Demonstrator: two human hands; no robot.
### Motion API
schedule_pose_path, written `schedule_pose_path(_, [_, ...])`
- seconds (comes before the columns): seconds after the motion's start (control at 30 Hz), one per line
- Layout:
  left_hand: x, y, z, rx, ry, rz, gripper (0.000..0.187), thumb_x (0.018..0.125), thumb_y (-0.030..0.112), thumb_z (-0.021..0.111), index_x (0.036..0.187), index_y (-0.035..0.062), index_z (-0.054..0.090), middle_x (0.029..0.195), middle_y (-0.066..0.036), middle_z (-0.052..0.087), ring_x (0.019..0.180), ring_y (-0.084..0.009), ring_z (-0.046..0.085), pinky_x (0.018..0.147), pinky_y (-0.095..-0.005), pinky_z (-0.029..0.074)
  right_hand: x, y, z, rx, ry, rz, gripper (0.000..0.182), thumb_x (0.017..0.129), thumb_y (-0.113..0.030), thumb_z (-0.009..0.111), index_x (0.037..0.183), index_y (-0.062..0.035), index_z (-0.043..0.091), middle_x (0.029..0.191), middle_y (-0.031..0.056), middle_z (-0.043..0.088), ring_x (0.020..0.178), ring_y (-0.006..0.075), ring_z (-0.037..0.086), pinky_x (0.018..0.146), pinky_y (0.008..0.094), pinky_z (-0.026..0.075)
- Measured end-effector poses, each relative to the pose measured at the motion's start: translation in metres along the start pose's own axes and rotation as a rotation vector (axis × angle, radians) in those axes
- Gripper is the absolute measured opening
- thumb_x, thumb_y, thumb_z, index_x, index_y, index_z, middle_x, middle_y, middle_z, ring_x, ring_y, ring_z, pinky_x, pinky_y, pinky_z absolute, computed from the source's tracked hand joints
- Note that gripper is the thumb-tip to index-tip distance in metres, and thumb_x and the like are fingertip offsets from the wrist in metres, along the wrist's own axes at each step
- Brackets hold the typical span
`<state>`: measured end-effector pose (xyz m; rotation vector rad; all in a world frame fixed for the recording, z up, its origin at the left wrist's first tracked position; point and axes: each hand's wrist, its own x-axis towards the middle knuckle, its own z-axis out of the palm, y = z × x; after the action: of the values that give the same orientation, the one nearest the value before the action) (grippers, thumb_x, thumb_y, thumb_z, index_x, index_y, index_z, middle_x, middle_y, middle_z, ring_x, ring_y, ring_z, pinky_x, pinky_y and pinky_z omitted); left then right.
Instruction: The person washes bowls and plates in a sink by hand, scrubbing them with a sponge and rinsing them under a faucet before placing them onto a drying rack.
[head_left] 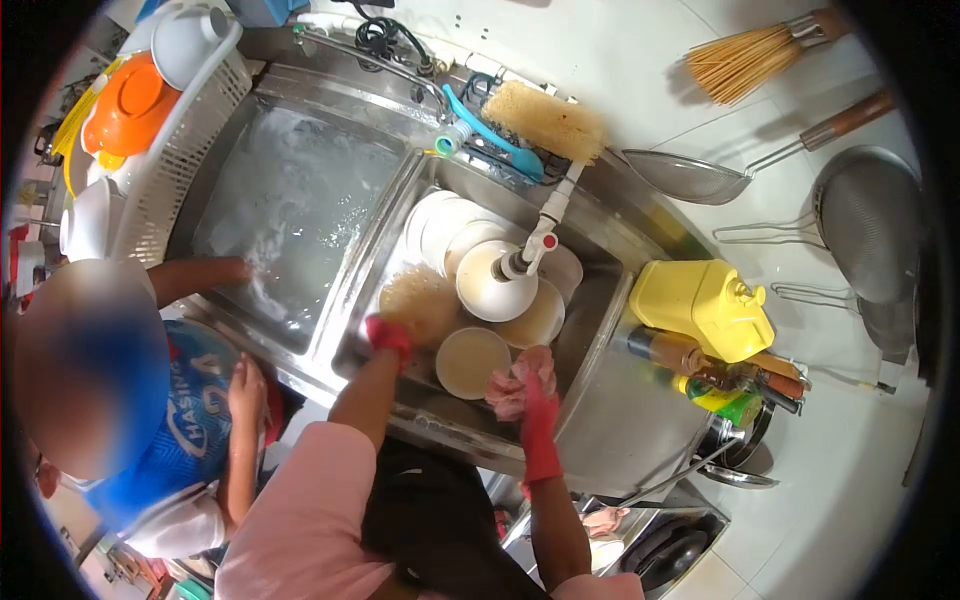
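In the right-hand basin of a steel sink (420, 415), my left hand (388, 338), in a red glove, touches a tan fibrous scrubber (418, 305); its fingers are partly hidden. My right hand (540, 395), also red-gloved, is closed on a pink cloth (509, 388) beside a round bowl (473, 364). White plates (433, 225) lie at the basin's upper left. A white bowl (485, 290) sits under the tap (541, 243), with another bowl (535, 318) partly beneath it.
A person (200, 400) at the left has one hand in the water-filled left basin (290, 190). Around the sink are a dish basket (190, 150), a yellow jug (690, 300), bottles (725, 400), a large sponge (545, 120) and hanging strainers (690, 175).
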<state>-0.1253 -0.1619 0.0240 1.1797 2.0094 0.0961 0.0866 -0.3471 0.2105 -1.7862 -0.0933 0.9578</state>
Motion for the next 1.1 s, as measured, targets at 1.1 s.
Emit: schedule_pose_path(1.1, [-0.149,0.119,-0.088,-0.229,-0.025,0.398,0.039,0.103,0.036,0.051,0.114,-0.0010,0.060,0.103,-0.029,0.066,0.093,-0.0427,0.066,0.083,-0.0465,0.050,0.049,0.065,0.130,0.019,-0.383,-0.182,0.024,0.095,-0.015,0.065,0.115,-0.0029,0.070,0.111,0.0114,0.071,0.106,0.0141,0.062,0.094,0.0309,0.048])
